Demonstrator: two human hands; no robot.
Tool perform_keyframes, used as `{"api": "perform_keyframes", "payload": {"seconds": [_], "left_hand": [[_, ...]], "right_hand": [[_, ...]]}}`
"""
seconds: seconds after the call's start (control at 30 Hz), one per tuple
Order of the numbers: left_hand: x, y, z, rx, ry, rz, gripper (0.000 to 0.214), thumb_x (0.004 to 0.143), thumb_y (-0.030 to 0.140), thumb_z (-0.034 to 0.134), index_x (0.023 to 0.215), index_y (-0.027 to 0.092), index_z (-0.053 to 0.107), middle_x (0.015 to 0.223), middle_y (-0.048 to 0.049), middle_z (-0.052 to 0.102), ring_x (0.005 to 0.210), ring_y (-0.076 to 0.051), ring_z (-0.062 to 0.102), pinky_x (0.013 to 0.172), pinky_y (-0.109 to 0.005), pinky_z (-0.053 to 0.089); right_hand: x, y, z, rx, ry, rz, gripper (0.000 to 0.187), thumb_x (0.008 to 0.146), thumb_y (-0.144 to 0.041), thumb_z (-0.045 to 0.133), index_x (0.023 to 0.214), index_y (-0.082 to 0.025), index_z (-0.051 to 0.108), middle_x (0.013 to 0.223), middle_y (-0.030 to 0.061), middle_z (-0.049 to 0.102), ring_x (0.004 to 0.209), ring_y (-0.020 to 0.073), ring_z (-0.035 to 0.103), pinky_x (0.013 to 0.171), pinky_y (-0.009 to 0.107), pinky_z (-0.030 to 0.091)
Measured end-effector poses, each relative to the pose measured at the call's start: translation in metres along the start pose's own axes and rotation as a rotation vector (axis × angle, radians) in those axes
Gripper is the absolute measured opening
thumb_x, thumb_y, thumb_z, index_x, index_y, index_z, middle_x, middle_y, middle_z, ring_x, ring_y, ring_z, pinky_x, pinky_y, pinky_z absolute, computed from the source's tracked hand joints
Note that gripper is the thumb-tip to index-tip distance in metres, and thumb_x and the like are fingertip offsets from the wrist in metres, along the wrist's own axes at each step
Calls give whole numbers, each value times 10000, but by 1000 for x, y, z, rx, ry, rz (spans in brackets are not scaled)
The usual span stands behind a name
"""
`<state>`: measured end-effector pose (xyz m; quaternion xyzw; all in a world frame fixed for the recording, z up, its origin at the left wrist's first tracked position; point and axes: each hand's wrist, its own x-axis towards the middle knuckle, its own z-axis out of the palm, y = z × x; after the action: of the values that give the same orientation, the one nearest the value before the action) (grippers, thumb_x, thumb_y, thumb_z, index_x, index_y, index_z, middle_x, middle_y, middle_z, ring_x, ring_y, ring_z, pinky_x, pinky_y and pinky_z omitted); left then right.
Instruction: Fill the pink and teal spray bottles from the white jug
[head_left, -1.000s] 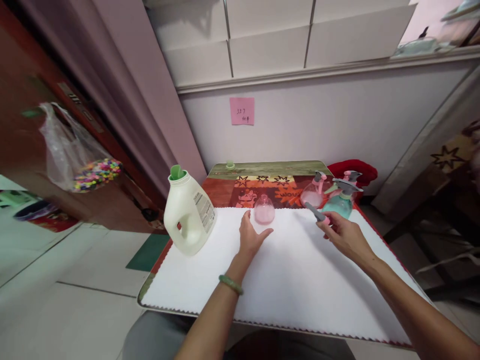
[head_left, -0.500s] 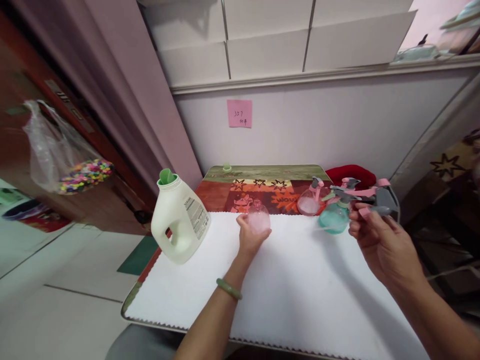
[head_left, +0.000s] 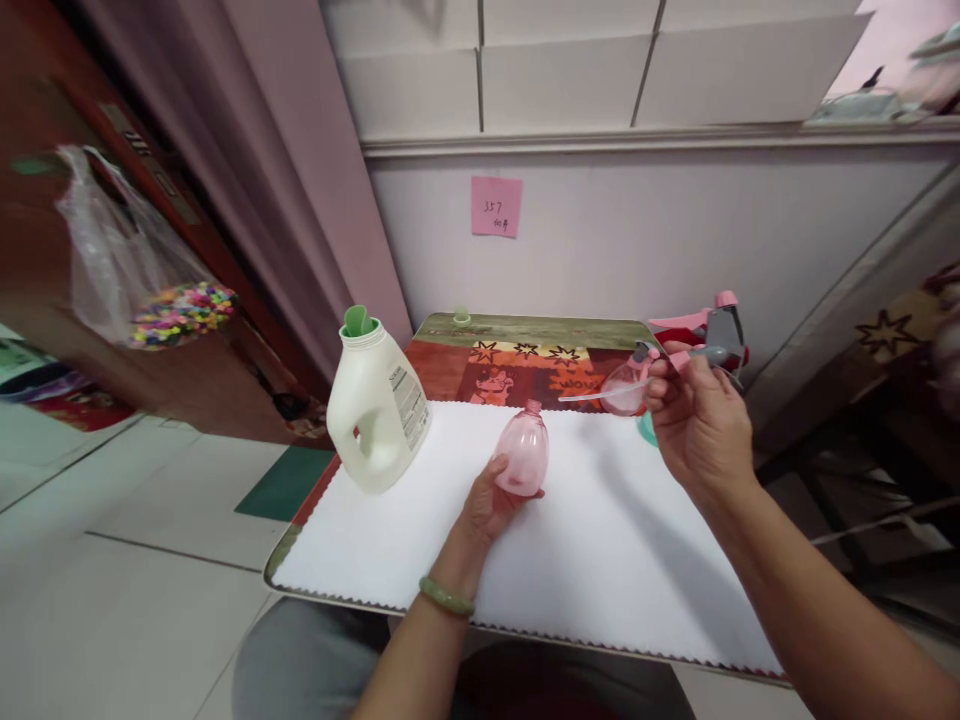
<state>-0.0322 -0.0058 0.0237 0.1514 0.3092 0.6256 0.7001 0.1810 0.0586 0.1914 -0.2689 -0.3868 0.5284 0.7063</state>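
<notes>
Left hand (head_left: 489, 503) curls round the lower body of a translucent pink, teardrop-shaped plastic bottle (head_left: 525, 455), probably light, smooth and slippery, best cupped low; neck up, long axis near upright! Right hand (head_left: 703, 425) pinches a grey-and-pink plastic spray head (head_left: 724, 332), its thin, bendy-looking tube (head_left: 604, 394) pointing across toward the left hand's side.

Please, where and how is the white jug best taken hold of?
Probably by the moulded handle, coming from the person's near left: the white jug stands upright, and the handle lies on that side, with a visible gap for gripping.
</notes>
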Motion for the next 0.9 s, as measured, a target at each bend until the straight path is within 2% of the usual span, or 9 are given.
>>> {"api": "perform_keyframes", "payload": {"seconds": [0.13,0.27,0.4,0.57,0.7,0.8,0.9], "left_hand": [[2,-1,0,-37,-24,-29,631,789,461,760,1301,134,588,1101,-148,713,857,-262,712,538,-310,586],[3,3,-1,-90,-18,-81,695,819,650,682,1264,122,613,1040,-139,730,789,-229,708,536,-291,581],[4,5,-2,-125,-24,-92,744,822,721,625,1274,130,619,1049,-134,734,772,-224,704,535,-299,579],[4,1,-2,-92,-15,-70,802,821,770,568,1276,113,632,1099,-178,723,790,-237,688,538,-318,572],[4,-1,-2,-59,-27,-30,894,787,853,479,1271,122,652,1161,-199,713,808,-244,673,532,-316,557],[4,0,-1,-71,-39,-19,894,792,862,443,1251,128,669,1139,-193,724,796,-238,678,539,-303,548],[4,2,-1,-78,-49,-35,855,822,836,441,1245,129,666,1100,-183,737,777,-239,696,542,-299,545]], "right_hand": [[2,12,10,-39,-15,-21,313,770,-425,829,931,-195,692,772,-19,679,563,62,581,506,170,485],[4,20,12,-72,-6,14,348,754,-454,830,931,-192,685,755,-31,658,545,58,567,506,178,482],[6,21,12,-115,-25,41,358,758,-476,822,928,-191,690,738,-28,662,532,62,551,481,184,457],[11,27,11,-136,-64,132,389,736,-498,832,927,-186,698,722,-28,671,524,58,545,485,176,453],[3,48,10,-226,-92,236,485,695,-583,831,917,-177,687,719,-11,686,524,77,559,483,195,454],[-9,72,9,-387,-117,288,550,686,-665,789,906,-170,694,837,45,736,627,123,619,553,241,492],[-21,95,7,-520,-124,270,542,730,-679,737,939,-178,739,1022,79,753,870,181,657,730,296,527]]}}
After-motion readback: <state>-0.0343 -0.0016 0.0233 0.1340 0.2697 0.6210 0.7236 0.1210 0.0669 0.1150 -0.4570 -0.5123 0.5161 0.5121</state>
